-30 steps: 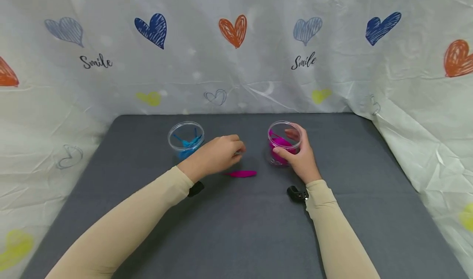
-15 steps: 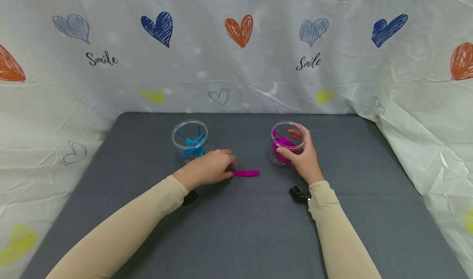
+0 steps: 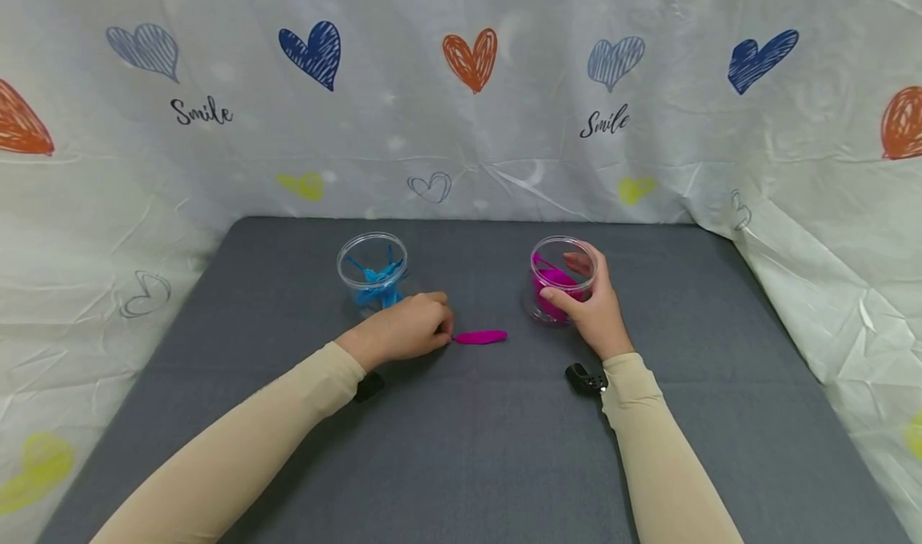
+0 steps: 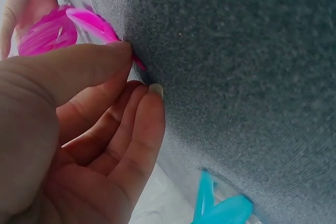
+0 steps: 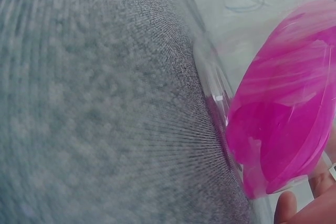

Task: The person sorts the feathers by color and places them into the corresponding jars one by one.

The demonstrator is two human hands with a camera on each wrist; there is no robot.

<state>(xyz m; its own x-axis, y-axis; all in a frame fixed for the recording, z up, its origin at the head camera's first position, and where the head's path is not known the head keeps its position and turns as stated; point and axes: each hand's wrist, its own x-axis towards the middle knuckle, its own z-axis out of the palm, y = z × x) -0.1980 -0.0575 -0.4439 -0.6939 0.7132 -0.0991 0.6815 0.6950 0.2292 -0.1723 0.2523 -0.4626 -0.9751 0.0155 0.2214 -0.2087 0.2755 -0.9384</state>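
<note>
My left hand (image 3: 403, 328) is low over the grey table, thumb and index finger pinching the thin stem end of a pink feather (image 3: 481, 337). In the left wrist view the feather (image 4: 94, 24) extends past the thumb, its stem tip poking out below. On the right, my right hand (image 3: 594, 308) grips a clear plastic jar (image 3: 539, 308) from its right side, thumb in front. Several pink feathers (image 5: 289, 124) fill the lower part of that jar. Just behind my left hand stands a second clear jar (image 3: 346, 276) with blue feathers (image 3: 378, 284) in it.
The dark grey cloth-covered table (image 3: 475, 448) spreads out in front of me. A white curtain (image 3: 374, 144) printed with hearts hangs along its back and sides. Black wrist cameras (image 3: 585, 379) sit under both wrists.
My left hand has come down and slightly left to the feather's stem end and taken it between the fingers. The right hand keeps its hold on the jar; the view has shifted a little.
</note>
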